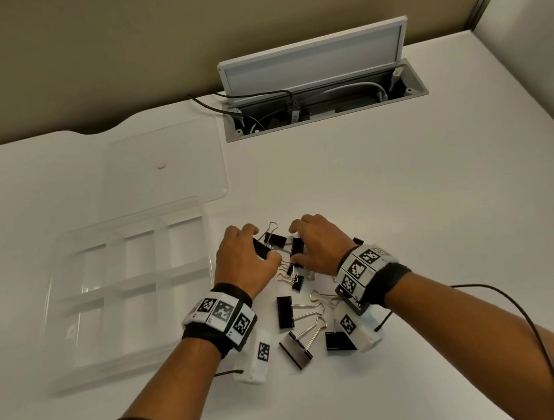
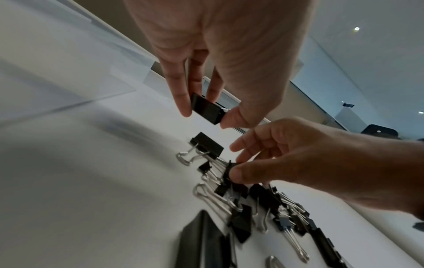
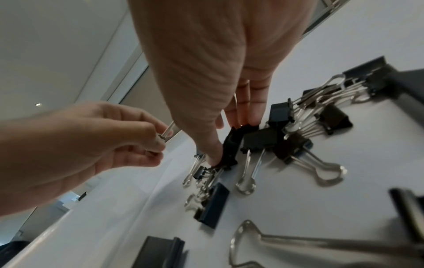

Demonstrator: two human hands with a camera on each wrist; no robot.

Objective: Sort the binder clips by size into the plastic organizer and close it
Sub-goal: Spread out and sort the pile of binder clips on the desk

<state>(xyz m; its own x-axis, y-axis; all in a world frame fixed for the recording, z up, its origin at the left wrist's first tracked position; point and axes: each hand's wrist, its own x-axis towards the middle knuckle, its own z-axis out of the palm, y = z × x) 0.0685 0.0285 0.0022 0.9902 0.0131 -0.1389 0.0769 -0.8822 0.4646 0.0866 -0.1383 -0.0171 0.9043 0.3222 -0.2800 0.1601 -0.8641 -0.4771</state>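
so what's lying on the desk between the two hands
In the head view, a medium black binder clip with silver wire handles lies between the left hand and right hand, smaller clips beneath.

The right hand (image 3: 206, 72) pinches a black clip (image 3: 231, 146) in the pile on the counter (image 3: 298, 204) — thumb against one side, fingers on top. The left hand (image 3: 80, 145) holds a wire handle (image 3: 168, 129) just beside it.

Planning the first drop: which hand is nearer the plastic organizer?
Left. The left hand is just right of the plastic organizer; the right hand is farther right, beyond the left one.
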